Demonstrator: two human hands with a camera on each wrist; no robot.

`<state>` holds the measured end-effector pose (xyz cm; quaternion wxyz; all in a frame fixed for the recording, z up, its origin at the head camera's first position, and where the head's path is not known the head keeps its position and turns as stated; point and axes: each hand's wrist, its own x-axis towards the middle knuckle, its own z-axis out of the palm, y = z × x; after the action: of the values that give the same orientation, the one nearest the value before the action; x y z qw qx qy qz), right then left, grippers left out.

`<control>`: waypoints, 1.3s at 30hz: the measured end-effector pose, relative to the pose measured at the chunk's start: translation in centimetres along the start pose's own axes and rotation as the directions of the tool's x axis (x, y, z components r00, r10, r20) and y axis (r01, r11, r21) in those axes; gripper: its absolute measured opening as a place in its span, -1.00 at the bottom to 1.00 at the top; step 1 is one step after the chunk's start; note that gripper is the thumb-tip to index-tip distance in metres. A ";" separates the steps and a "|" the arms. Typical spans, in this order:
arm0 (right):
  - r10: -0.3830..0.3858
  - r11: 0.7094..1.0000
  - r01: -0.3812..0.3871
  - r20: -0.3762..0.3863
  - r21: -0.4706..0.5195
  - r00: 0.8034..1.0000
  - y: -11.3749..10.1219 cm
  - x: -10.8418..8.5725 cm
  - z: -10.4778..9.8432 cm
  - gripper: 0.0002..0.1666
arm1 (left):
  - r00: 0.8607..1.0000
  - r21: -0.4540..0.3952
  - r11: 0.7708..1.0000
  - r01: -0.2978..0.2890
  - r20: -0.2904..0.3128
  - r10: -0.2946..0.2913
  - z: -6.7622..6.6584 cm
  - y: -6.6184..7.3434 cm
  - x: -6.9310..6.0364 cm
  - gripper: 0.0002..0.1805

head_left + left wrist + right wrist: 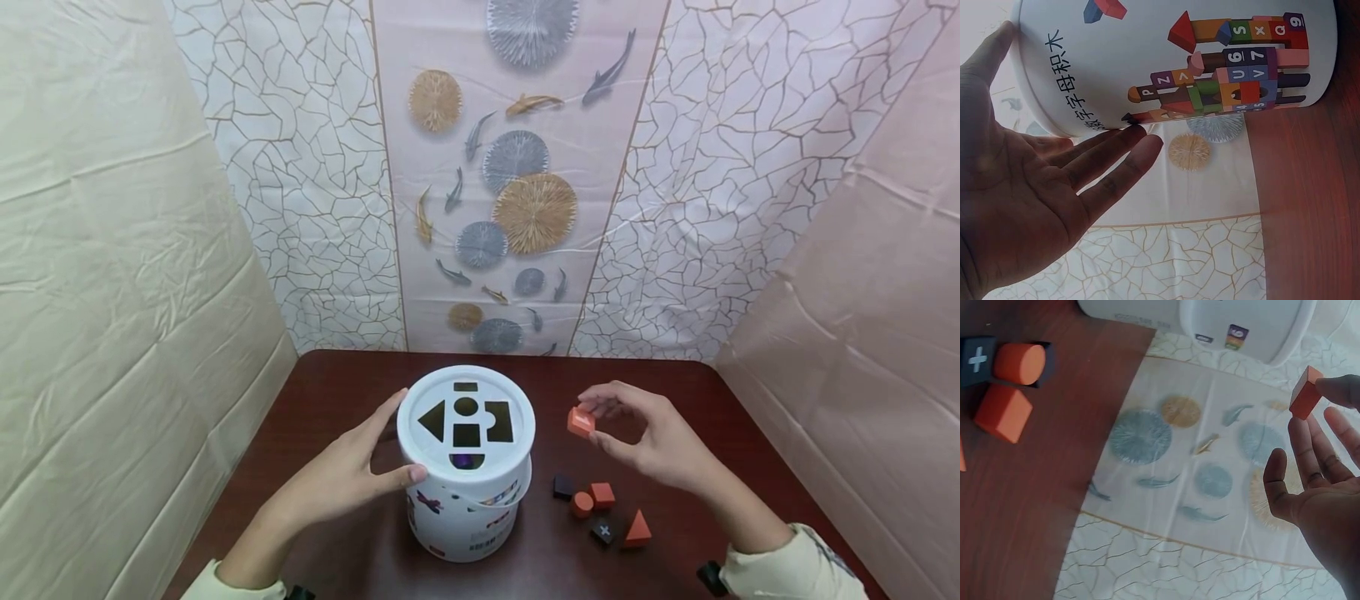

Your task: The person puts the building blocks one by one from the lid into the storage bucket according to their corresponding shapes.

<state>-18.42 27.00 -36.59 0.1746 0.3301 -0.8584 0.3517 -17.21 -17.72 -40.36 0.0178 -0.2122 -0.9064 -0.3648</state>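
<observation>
A white lidded bucket (465, 521) stands upright on the table. Its lid (408, 421) has cut-outs, among them a triangle, a circle, a square and a rectangle; something purple shows through the nearest one. My left hand (337, 479) touches the bucket's left side near the rim, fingers fairly straight, as the left wrist view also shows beside the printed wall (1104, 69). To the right of the bucket, my right hand (663, 433) holds up an orange block (581, 422). Thumb and fingertips pinch that orange block (1305, 394) in the right wrist view.
Below my right hand lie an orange cylinder (581, 505), an orange cube (602, 496), an orange triangular block (637, 531), a black block with a plus sign (602, 532) and another dark block (562, 487). The bucket's handle (522, 492) hangs at its right. Patterned cloth (330, 208) encloses the dark red table (345, 375).
</observation>
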 end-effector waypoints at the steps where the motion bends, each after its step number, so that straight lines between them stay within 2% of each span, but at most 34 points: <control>1: -0.005 1.000 0.005 0.002 0.002 1.000 -0.2 0.1 0.0 -0.36 | 1.000 -0.002 1.000 0.000 0.001 0.000 0.0 0.0 0.0 0.24; 10: -0.030 0.999 0.031 0.038 -0.025 0.999 -2.0 2.0 -0.2 -0.28 | 1.000 -0.013 1.000 0.007 0.005 -0.007 0.0 0.1 0.1 0.25; 16: -0.059 0.998 0.059 0.067 -0.002 0.996 -3.0 3.2 0.1 -0.28 | 1.000 -0.012 1.000 0.016 0.007 -0.016 0.0 0.1 0.2 0.26; 25: -0.089 0.995 0.086 0.100 0.041 0.991 -3.9 4.4 1.0 -0.29 | 1.000 -0.017 1.000 0.000 0.004 0.000 0.0 0.1 0.1 0.27; 39: -0.158 0.986 0.150 0.118 0.072 0.980 -4.6 5.5 2.2 -0.36 | 1.000 -0.022 1.000 0.014 0.010 -0.014 0.0 0.0 0.1 0.27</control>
<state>-19.38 20.51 -32.87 0.1375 0.4220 -0.8279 0.3428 -17.31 -17.70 -40.38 0.0083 -0.2080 -0.9038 -0.3739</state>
